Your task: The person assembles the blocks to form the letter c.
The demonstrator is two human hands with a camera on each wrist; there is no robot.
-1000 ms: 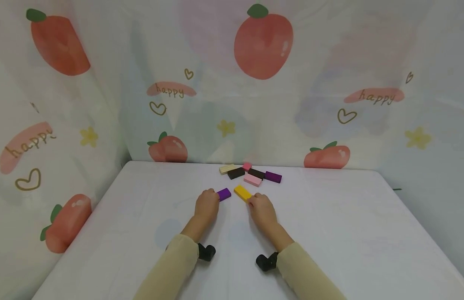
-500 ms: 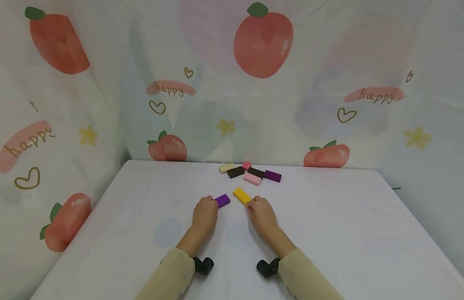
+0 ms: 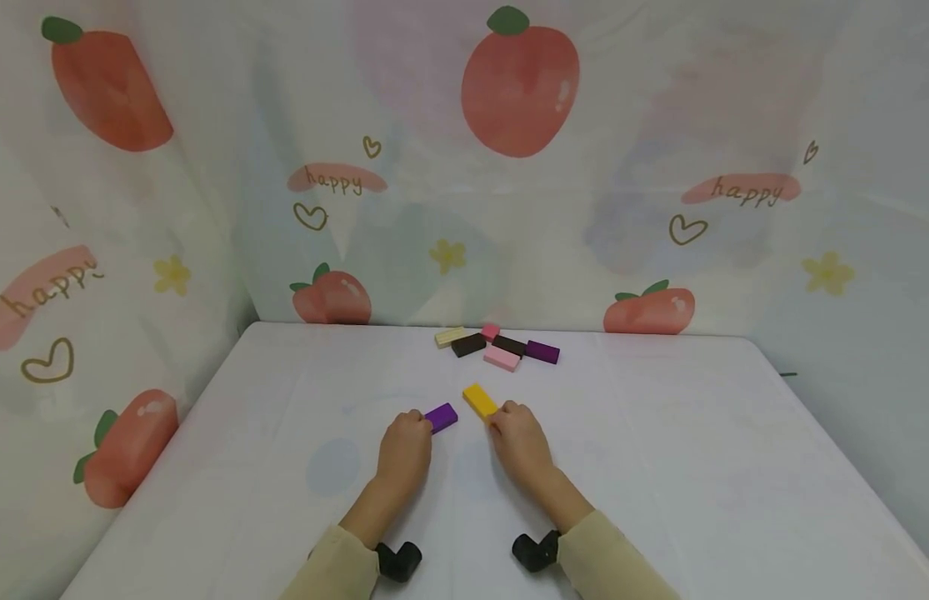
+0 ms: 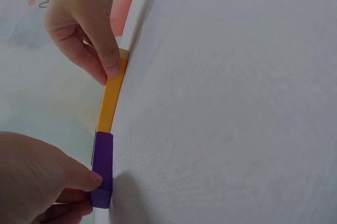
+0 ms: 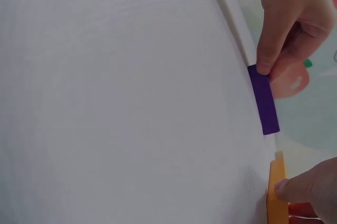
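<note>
In the head view, one end of the purple block (image 3: pixel 443 417) is hidden by the left hand (image 3: pixel 405 454), and one end of the yellow block (image 3: pixel 478 401) by the right hand (image 3: pixel 522 446); both sleeves (image 3: pixel 606 557) and the worktop (image 3: pixel 704 458) are cut off by the bottom edge.

It looks like a screened-off tabletop booth: a pale sheet (image 3: pixel 419 92) printed with red fruit (image 3: pixel 520 92), yellow flowers (image 3: pixel 827 273) and the word "happy" (image 3: pixel 747 191) fills the upper frame and left side, walling in a white table (image 3: pixel 681 467) below. The room beyond is hidden.
</note>
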